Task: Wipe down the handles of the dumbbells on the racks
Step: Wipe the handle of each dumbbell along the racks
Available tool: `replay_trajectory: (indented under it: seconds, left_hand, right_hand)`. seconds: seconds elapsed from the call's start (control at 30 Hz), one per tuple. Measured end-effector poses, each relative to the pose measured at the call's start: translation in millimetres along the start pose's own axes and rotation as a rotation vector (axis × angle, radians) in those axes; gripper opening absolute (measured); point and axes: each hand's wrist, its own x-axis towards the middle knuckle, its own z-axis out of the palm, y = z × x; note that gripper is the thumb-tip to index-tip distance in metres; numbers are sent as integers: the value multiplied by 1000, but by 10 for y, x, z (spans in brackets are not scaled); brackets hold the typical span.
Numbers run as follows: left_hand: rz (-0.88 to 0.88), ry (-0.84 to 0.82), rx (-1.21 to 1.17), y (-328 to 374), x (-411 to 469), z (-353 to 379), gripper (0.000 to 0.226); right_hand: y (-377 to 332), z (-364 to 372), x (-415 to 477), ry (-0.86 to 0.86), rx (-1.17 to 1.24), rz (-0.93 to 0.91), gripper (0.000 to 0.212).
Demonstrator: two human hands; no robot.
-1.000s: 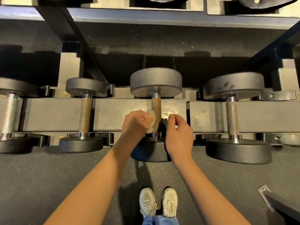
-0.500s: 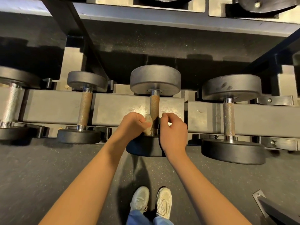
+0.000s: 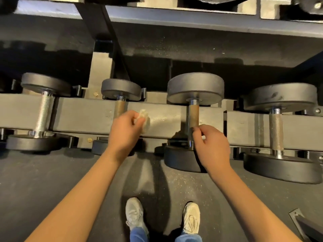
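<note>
Several black dumbbells lie across the lower rack rail. My left hand holds a crumpled pale cloth in front of the rail, just right of the rusty handle of the small dumbbell, whose lower half it hides. My right hand has curled fingers with the tips touching the lower end of the brown handle of the middle dumbbell. A silver-handled dumbbell lies at the left and a larger dumbbell at the right.
An upper shelf with more weights overhangs the rack. A slanted black frame post rises behind the small dumbbell. My feet in pale shoes stand on dark rubber flooring. A metal bracket corner lies at the lower right.
My left hand has carried the cloth off the middle dumbbell's handle and leftward toward the small dumbbell. My right hand stays at the middle handle's lower end. The view has shifted left.
</note>
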Motion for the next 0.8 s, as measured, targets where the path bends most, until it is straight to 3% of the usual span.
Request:
replay_trajectory:
  seconds: [0.1,0.23,0.33,0.5,0.63,0.8]
  left_hand:
    - [-1,112,85,-277,110,-272,17]
    - [-37,141,115,-539,283,-459,20]
    - [-14,109,109,-630,425,-530,15]
    - [-68,55,117,-706,730,-447,9]
    - [-22,1,103,-928,668,-410,29]
    - [3,-103,106,-1011,557,-526,28]
  right_hand:
    - [-317,160,-31,0,-196,-159,27]
    - [-778,586,-83,-139,-148,-244,31]
    - [-1001,908,-101,-257,-29,-186,31]
    - [-1257,1366,-131,-224,173,34,35]
    - [-1292,1627,-217,-123,288,150,65]
    - [-1260,1696,-213,-53,179,152,70]
